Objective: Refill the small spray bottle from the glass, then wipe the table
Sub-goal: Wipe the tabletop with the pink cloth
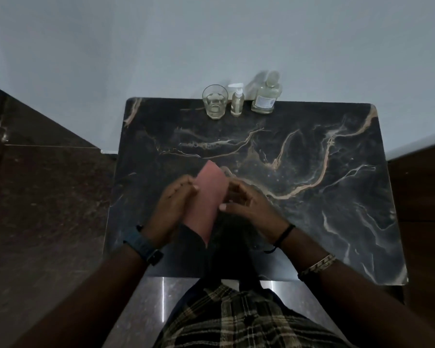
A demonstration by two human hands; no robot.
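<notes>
A folded pink cloth is held between both hands above the near middle of the dark marble table. My left hand presses its left side and my right hand grips its right edge. At the table's far edge stand a clear glass with a little liquid, the small spray bottle with a white pump top on it, and a larger clear bottle to its right.
A pale wall rises right behind the table's far edge. Dark brown stone surfaces flank the table on the left and right. My plaid shirt fills the bottom of the view.
</notes>
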